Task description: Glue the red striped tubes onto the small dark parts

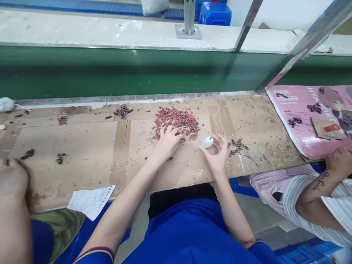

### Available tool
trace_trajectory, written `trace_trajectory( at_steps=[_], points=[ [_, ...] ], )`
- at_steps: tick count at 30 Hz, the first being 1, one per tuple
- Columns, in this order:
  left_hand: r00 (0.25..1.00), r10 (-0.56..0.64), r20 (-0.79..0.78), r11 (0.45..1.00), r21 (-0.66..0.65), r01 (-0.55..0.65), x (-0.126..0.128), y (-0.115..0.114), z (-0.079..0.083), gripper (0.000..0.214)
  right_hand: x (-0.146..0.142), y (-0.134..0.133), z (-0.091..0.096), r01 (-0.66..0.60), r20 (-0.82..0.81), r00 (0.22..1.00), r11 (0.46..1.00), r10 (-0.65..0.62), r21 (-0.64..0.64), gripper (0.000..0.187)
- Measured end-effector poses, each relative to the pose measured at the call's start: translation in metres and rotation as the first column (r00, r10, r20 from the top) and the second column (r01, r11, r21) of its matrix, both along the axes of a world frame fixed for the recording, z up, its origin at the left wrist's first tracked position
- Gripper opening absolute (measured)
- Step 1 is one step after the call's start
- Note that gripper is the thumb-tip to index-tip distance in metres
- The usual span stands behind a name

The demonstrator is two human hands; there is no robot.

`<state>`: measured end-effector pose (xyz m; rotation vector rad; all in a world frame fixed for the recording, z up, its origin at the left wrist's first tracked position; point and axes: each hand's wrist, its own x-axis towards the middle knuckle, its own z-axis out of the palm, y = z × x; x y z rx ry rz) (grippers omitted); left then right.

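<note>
A heap of small red, white and blue parts (177, 121) lies on the cardboard-covered bench (90, 146) in front of me. My left hand (168, 140) rests at the near edge of that heap, fingers curled down onto the parts. Whether it grips any I cannot make out. My right hand (216, 154) is closed round a small white bottle with a blue tip (207, 141), held just above the bench. A few finished-looking parts (237, 145) lie just right of that hand.
A green conveyor belt (132, 69) runs behind the bench. Small clusters of parts (123, 110) dot the left side. A paper sheet (90, 201) hangs off the near edge. Another person's arm (321, 183) works at right on a pink poster (302, 110); another hand (12, 179) shows at left.
</note>
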<state>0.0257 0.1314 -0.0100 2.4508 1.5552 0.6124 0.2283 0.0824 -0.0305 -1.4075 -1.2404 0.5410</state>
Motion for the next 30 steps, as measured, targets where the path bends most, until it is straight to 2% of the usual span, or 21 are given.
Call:
trace_trajectory(
  at_steps=[2, 4, 6, 7, 9, 12, 14, 16, 18, 22, 26, 30],
  points=[
    [0.999, -0.014, -0.043, 1.0, 0.006, 0.014, 0.003, 0.003, -0.004, 0.017, -0.003, -0.012, 0.007, 0.101, 0.033, 0.994, 0.985, -0.107, 0.139, 0.056],
    [0.998, -0.035, -0.044, 0.999, 0.011, 0.035, 0.003, 0.001, -0.005, 0.018, -0.009, -0.024, 0.015, 0.108, 0.03, 0.993, 0.979, -0.115, 0.176, 0.034],
    [0.995, -0.099, 0.013, 0.995, 0.031, 0.098, -0.001, -0.005, -0.004, 0.019, -0.018, -0.032, 0.022, -0.008, -0.053, 0.999, 0.999, 0.011, 0.046, 0.021],
    [0.987, -0.148, 0.06, 0.989, 0.04, 0.146, -0.003, -0.009, -0.002, 0.019, -0.022, -0.033, 0.025, -0.098, -0.146, 0.985, 0.994, 0.09, -0.052, 0.022],
    [0.953, -0.253, 0.167, 0.967, 0.045, 0.249, -0.009, -0.018, 0.005, 0.021, -0.031, -0.031, 0.029, -0.328, -0.385, 0.894, 0.921, 0.23, -0.209, 0.03],
    [0.901, -0.322, 0.292, 0.938, -0.031, 0.346, -0.018, -0.031, 0.019, 0.024, -0.041, -0.023, 0.031, -0.606, -0.652, 0.684, 0.753, 0.328, -0.256, 0.038],
    [0.903, -0.28, 0.326, 0.934, -0.127, 0.335, -0.025, -0.039, 0.026, 0.022, -0.045, -0.019, 0.03, -0.681, -0.727, 0.602, 0.689, 0.331, -0.25, 0.037],
    [0.925, -0.173, 0.34, 0.949, -0.192, 0.248, -0.03, -0.048, 0.028, 0.017, -0.048, -0.018, 0.028, -0.701, -0.752, 0.577, 0.665, 0.318, -0.256, 0.035],
    [0.945, -0.043, 0.323, 0.969, -0.218, 0.119, -0.035, -0.058, 0.023, 0.019, -0.051, -0.019, 0.025, -0.684, -0.752, 0.59, 0.675, 0.292, -0.275, 0.033],
    [0.971, 0.132, 0.198, 0.976, -0.2, -0.092, -0.038, -0.079, 0.0, 0.016, -0.057, -0.022, 0.018, -0.576, -0.689, 0.687, 0.751, 0.231, -0.322, 0.03],
    [0.95, 0.212, 0.229, 0.971, -0.156, -0.179, -0.035, -0.09, -0.015, 0.015, -0.066, -0.027, 0.013, -0.47, -0.554, 0.799, 0.819, 0.235, -0.33, 0.023],
    [0.896, 0.27, 0.353, 0.956, -0.21, -0.205, -0.028, -0.095, -0.011, 0.016, -0.073, -0.031, 0.015, -0.494, -0.56, 0.784, 0.814, 0.267, -0.304, 0.023]
  ],
)
